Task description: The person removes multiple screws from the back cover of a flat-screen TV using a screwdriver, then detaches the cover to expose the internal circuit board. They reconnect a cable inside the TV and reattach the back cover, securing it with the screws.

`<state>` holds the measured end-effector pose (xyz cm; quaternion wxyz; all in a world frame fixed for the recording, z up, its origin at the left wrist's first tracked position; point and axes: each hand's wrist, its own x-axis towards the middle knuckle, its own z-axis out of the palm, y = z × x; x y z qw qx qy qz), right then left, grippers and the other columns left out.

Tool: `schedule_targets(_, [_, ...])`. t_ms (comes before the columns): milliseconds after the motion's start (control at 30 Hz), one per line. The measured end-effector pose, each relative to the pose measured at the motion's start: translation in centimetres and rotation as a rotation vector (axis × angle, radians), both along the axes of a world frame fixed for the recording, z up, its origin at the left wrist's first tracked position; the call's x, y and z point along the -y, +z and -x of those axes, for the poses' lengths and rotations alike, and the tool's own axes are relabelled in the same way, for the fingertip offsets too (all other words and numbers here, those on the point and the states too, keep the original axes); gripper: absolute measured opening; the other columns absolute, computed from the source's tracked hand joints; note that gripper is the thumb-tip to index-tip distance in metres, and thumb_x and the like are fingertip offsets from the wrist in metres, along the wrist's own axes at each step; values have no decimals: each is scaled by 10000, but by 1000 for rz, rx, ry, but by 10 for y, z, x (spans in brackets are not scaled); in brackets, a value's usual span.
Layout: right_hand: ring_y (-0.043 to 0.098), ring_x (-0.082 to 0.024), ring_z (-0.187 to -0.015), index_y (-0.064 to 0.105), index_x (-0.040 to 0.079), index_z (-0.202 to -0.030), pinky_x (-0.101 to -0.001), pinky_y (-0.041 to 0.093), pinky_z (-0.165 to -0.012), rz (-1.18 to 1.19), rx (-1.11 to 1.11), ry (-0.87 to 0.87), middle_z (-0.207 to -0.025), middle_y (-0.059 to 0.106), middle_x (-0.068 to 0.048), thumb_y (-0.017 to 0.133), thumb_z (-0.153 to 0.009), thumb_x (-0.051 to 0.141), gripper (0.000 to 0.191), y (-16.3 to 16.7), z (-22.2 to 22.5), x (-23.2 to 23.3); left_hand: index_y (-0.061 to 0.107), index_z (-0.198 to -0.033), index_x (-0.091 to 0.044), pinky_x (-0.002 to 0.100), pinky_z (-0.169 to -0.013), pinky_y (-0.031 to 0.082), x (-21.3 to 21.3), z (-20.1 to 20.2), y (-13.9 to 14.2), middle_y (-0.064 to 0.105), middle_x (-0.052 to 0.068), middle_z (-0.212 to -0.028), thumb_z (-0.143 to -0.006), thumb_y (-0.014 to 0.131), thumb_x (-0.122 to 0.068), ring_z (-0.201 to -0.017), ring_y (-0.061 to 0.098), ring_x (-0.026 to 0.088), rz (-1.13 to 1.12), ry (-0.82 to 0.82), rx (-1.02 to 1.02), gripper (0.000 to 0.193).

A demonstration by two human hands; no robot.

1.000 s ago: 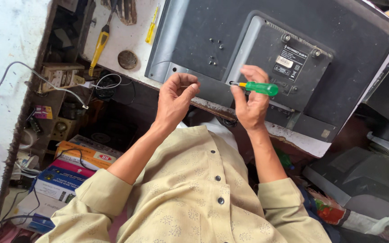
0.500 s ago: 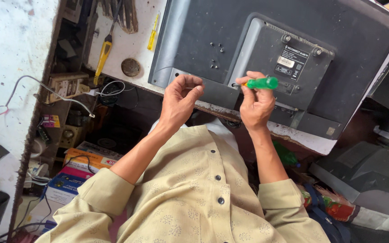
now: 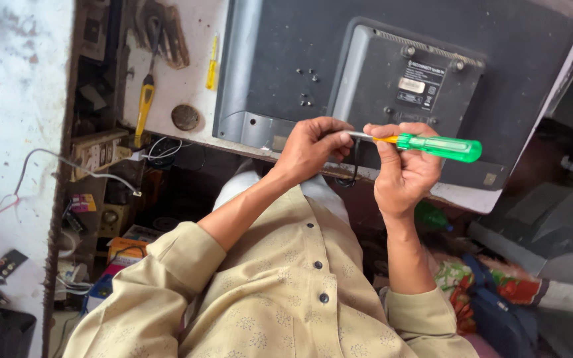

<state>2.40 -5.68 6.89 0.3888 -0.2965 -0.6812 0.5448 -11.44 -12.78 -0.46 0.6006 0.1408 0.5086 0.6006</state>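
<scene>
**Screwdriver held in both hands at the bench's near edge**

Seen from the head camera, looking down past a pale patterned shirt (image 3: 286, 298) with sleeves rolled up.

Right hand (image 3: 402, 172) closed around a screwdriver (image 3: 426, 142) with a clear green handle and an orange collar; fingers wrapped over the handle's inner end, green butt sticking out toward the right. Screwdriver lying roughly level, metal shaft pointing left. Left hand (image 3: 313, 146) curled shut, fingertips pinching the shaft's tip end; tip itself hidden inside the fingers. Both hands almost touching, hovering just above the near edge of the workbench (image 3: 180, 79), in front of the monitor's lower edge.

Flat monitor (image 3: 286, 59) lying face down on the bench, dark back upward, filling the right half of the top and reaching the far right corner. Raised grey rear cover (image 3: 379, 73) in the middle of that back, with a small label and screws along its upper rim. Cluster of small screw holes just left of the cover.

On the bare white part of the bench, toward the left edge: a yellow-handled tool (image 3: 144, 106) lying lengthwise, a slim yellow tester screwdriver (image 3: 212, 63) near the monitor's left side, a round brown disc (image 3: 185, 117) close to the near edge. Power strip (image 3: 97, 151) with cables just off the bench's near left corner. Stacked boxes (image 3: 127, 245) and wiring below on the left; dark bag and coloured cloth (image 3: 479, 292) at lower right.
</scene>
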Motion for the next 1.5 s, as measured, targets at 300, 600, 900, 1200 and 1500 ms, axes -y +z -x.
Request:
schedule_targets(300, [745, -294, -1059, 430, 23, -1284, -397, 649, -966, 169, -194, -394, -1113, 700, -180, 630, -1066, -73, 311, 2, -114, -48, 719, -937, -15, 489, -809, 548, -13, 48, -16, 668, 180, -1017, -887, 623, 25, -950, 666, 405, -5, -133, -1279, 116])
schedule_targets(600, [736, -249, -1053, 495, -37, -1149, -315, 594, -949, -276, 315, -342, -1100, 717, -182, 631, -1077, -54, 154, -54, -169, -61, 725, -1044, -8, 496, -778, 540, -29, 27, -15, 668, 177, -1061, -913, 667, -16, -947, 665, 418, 97, -167, -1367, 143])
schedule_targets(900, [730, -223, -1063, 482, -22, -1128, -304, 580, -978, -147, 211, -311, -1092, 708, -160, 624, -1092, -29, 147, -60, -191, -77, 703, -1142, 29, 346, -702, 559, -16, 12, -3, 661, 143, -979, -993, 713, 36, -801, 682, 240, 65, 134, -1242, 150])
schedule_targets(1200, [749, -282, -1088, 453, 0, -1175, -340, 603, -993, -84, 125, -316, -1101, 690, -180, 621, -1095, -52, 194, -80, -207, -78, 725, -1103, 21, 270, -648, 553, -31, -17, 8, 672, 96, -930, -963, 735, 37, -739, 668, 145, 11, 97, -1129, 141])
schedule_targets(1500, [702, -188, -1024, 468, -18, -1175, -265, 561, -893, -143, 129, -338, -1095, 710, -155, 703, -1078, -30, 255, -77, -201, -79, 705, -1162, -5, 304, -740, 593, -63, -35, 46, 687, 113, -1007, -964, 702, 21, -859, 718, 193, -193, -118, -976, 200])
